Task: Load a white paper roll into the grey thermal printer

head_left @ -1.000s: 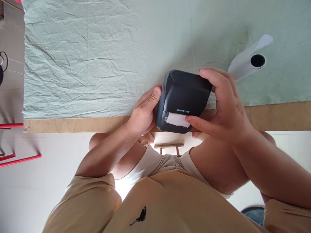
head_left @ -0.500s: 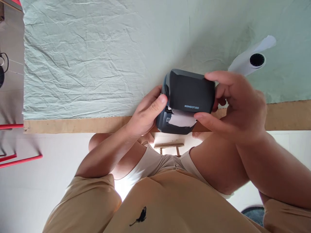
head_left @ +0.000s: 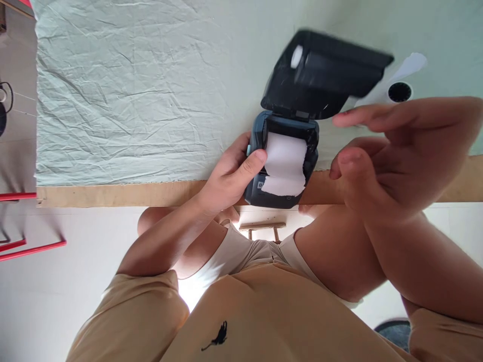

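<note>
A dark label printer [head_left: 277, 199] rests at the table's front edge with its black lid [head_left: 328, 75] swung up and back. Inside lies a white paper roll [head_left: 287, 151], its torn end hanging over the front of the printer. My left hand [head_left: 237, 168] grips the printer's left side, thumb on the rim beside the paper. To the right of the printer, my right hand [head_left: 400, 151] is open, its fingers apart and holding nothing. The index fingertip is close to the lid's lower right part; whether they touch is unclear.
A white roll with a black core [head_left: 400, 92] and a loose white strip stands on the pale green cloth [head_left: 132, 90] at the back right. The table's wooden edge [head_left: 113, 195] runs below the cloth. Red metal bars [head_left: 33, 250] show at the far left, a wooden stool [head_left: 262, 227] underneath.
The printer's lid has swung from closed to raised, uncovering the paper roll. My right hand has let go of the printer and moved right. My left hand keeps its hold.
</note>
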### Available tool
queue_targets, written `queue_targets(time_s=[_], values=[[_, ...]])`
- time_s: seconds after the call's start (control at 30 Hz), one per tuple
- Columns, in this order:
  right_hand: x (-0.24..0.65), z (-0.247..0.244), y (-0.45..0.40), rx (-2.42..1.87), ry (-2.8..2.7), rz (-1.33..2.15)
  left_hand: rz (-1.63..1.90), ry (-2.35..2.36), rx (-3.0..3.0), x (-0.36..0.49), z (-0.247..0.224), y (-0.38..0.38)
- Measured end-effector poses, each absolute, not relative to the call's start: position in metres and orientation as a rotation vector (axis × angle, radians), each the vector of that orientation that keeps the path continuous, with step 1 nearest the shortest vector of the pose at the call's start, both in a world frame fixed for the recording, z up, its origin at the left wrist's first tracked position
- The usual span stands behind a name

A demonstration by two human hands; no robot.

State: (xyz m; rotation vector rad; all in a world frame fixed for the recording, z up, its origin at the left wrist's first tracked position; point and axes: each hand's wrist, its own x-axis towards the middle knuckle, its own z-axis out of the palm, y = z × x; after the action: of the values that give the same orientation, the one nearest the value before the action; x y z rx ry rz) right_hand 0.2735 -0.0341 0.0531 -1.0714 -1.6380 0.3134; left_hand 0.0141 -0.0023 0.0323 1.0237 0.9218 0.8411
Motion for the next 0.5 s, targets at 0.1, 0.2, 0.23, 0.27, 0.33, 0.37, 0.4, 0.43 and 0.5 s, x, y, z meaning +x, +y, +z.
queue_targets(time_s=[0.1, 0.2, 0.23, 0.27, 0.33, 0.37, 0.4, 0.43, 0.5], values=[[0.268, 0.053, -0.034, -1.060, -1.677, 0.287, 0.897, 0.913, 1.136, 0.014, 0.032, -0.004], [0.266, 0.053, -0.035, -1.101, -1.790, 0.243, 0.920, 0.874, 1.133, 0.015, 0.032, -0.005], [0.266, 0.054, -0.036, -1.125, -1.829, 0.196, 0.916, 0.858, 1.122, 0.015, 0.033, -0.004], [0.265, 0.055, -0.036, -1.160, -1.868, 0.141, 0.917, 0.846, 1.114, 0.016, 0.034, -0.004], [0.263, 0.057, -0.038, -1.276, -1.943, 0.053, 0.914, 0.842, 1.103, 0.016, 0.035, -0.003], [0.262, 0.059, -0.038, -1.344, -1.972, 0.035, 0.911, 0.856, 1.098, 0.017, 0.035, -0.003], [0.261, 0.061, -0.039, -1.407, -2.008, 0.040, 0.903, 0.872, 1.094, 0.016, 0.034, -0.003], [0.260, 0.063, -0.039, -1.455, -2.045, 0.051, 0.896, 0.884, 1.091, 0.016, 0.033, -0.003], [0.261, 0.067, -0.037, -1.475, -2.114, 0.056, 0.885, 0.878, 1.097, 0.014, 0.030, -0.004]])
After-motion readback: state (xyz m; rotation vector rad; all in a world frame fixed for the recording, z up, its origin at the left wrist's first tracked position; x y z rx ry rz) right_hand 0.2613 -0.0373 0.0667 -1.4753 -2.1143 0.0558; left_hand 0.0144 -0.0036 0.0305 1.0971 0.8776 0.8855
